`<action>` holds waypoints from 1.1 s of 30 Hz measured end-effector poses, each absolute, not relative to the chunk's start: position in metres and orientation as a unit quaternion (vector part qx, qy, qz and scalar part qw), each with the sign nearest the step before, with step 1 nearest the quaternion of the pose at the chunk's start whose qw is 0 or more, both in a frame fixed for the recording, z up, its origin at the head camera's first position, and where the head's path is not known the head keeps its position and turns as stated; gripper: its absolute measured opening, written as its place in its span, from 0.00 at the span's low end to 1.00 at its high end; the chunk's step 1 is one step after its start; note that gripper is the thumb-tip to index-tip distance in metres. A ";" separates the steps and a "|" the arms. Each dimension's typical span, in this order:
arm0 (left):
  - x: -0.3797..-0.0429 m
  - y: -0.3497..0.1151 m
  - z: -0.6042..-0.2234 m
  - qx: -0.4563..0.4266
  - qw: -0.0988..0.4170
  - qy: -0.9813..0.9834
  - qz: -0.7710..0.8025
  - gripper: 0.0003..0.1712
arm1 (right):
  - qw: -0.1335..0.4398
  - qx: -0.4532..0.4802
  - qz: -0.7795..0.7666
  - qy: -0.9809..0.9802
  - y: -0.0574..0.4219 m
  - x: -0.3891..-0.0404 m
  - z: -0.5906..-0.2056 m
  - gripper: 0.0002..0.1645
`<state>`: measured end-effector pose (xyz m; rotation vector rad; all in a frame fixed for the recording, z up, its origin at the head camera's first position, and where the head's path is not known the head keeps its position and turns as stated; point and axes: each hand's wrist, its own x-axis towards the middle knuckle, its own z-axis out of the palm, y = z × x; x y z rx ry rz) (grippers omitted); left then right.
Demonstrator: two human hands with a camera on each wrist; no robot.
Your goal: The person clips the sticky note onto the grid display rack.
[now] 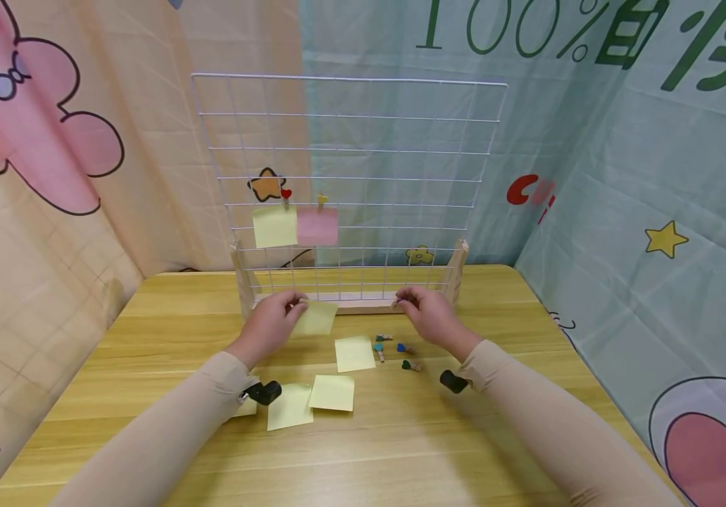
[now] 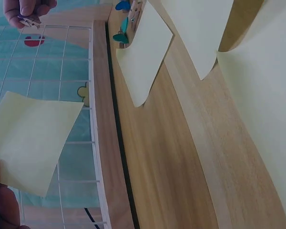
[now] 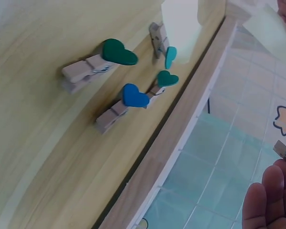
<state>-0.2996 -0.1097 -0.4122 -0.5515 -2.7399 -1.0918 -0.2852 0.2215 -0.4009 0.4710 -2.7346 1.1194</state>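
Note:
My left hand (image 1: 272, 322) pinches a pale yellow sticky note (image 1: 317, 319) by its left edge, low in front of the wire grid rack (image 1: 350, 79). In the left wrist view that note (image 2: 35, 140) hangs off the thumb and fingertips. My right hand (image 1: 434, 320) holds a small wooden clothespin (image 3: 282, 150) at its fingertips, near the rack's lower right part. Clipped on the grid are a yellow note (image 1: 275, 229), under a red heart clothespin (image 1: 286, 195), and a pink note (image 1: 317, 227), under a yellow heart clothespin (image 1: 322, 201).
Several heart clothespins, among them a blue one (image 3: 135, 96) and a dark green one (image 3: 119, 52), lie on the wooden table (image 1: 401, 451) left of my right hand. More yellow notes (image 1: 355, 353) lie nearer me. Printed curtains (image 1: 394, 42) stand behind the rack.

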 end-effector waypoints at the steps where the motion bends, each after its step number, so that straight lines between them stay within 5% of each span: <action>1: -0.300 -0.109 -0.412 -0.184 0.074 -0.909 -0.366 0.12 | 0.077 0.156 0.376 -0.910 0.221 -0.285 -0.400 0.11; 33: -0.308 -0.093 -0.378 -0.191 0.121 -0.886 -0.404 0.13 | 0.155 0.166 0.407 -0.885 0.223 -0.286 -0.372 0.09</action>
